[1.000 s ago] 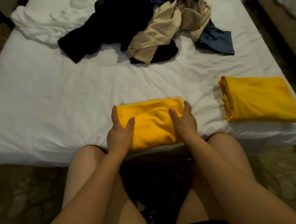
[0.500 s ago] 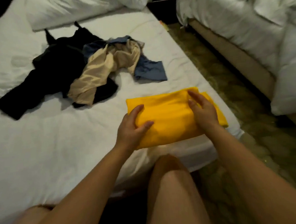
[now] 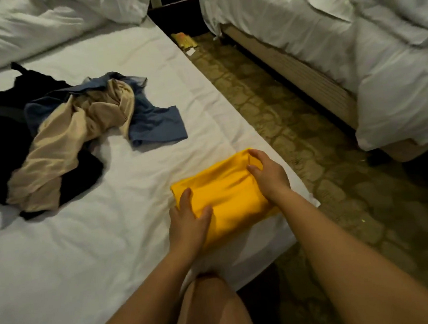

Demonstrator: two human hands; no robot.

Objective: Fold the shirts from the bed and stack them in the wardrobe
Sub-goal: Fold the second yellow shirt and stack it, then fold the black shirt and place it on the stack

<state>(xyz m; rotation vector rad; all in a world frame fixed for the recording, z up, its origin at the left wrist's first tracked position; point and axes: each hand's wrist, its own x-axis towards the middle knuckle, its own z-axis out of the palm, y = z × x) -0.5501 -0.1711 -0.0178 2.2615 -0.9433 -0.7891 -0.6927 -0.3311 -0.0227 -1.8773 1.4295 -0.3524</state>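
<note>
Yellow shirt: folded into a thick bundle, lying on the bed just beside its right edge, near the foot corner. I cannot tell whether it is one shirt or more.
Left hand: grips the near-left end, thumb on top.
Right hand: fingers curled over the far-right end, pinching the fold.
Step in hand: probably lifting the bundle for the wardrobe. Squeeze both ends evenly and keep it level so the folds do not open.
Bed edge: right beside the bundle, so a loose layer could slide off.
Pile of clothes: black, beige and blue, unfolded, well apart to the left.
Open room: a strip of patterned floor between this bed and the second bed. The wardrobe is out of view.
</note>
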